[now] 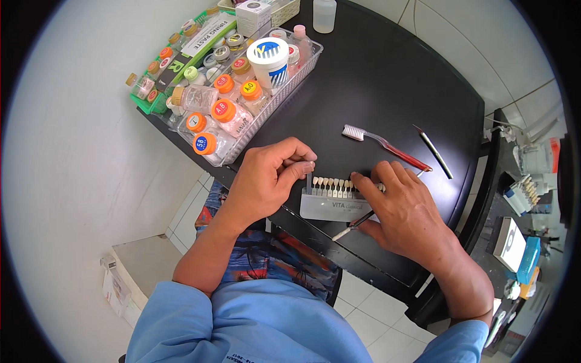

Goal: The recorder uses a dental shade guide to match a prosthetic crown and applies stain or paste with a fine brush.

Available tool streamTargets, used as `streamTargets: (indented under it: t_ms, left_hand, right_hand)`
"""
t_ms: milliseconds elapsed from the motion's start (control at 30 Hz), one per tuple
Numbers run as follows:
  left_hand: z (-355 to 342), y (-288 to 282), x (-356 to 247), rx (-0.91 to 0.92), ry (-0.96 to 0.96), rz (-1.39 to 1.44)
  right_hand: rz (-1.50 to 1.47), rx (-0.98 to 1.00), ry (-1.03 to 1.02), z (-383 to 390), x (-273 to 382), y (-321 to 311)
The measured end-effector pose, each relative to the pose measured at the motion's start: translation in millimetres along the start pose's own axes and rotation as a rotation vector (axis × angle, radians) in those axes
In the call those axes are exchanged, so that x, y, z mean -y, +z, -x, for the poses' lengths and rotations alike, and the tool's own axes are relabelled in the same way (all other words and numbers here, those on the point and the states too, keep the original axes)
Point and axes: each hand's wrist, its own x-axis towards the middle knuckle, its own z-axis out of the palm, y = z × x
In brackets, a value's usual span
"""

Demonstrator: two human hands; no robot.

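Observation:
A translucent shade guide (331, 207) with a row of tooth-shaped tabs lies near the desk's front edge. My left hand (269, 178) pinches a small pale shade tab (308, 174) upright at the guide's left end. My right hand (402, 215) is curled over the guide's right end, fingertips by the tabs, with a thin dark-handled brush (345, 231) held in it, its light tip angled down-left. Above the guide lie a red-handled toothbrush (393, 148) and a slim black pen-like tool (433, 151).
A plastic basket (260, 130) of jars and bottles stands at back left on the black desk (321, 85), beside a green tray (151, 104). A translucent bottle (324, 17) is at the back. A cluttered side counter (511, 239) runs along the right; a wall is left.

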Motion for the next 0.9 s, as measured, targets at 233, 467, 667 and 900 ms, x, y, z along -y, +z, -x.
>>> streamTargets:
  t_ms: [233,467,667,900]
  left_hand:
    - [-1,-4,-9,0.014,0.06,-0.177]
    - [3,-15,0,0.12,0.195,-0.328]
    - [16,-26,-7,0.298,0.208,-0.438]
    - [16,-22,-4,0.271,0.192,-0.469]
  right_hand:
    - [0.004,-0.008,0.0,0,1,0]
    - [0.003,-0.005,0.001,1,1,-1]
    - [0.01,-0.011,-0.022,0,-1,0]
    - [0.02,-0.017,-0.006,-1,0,-1]
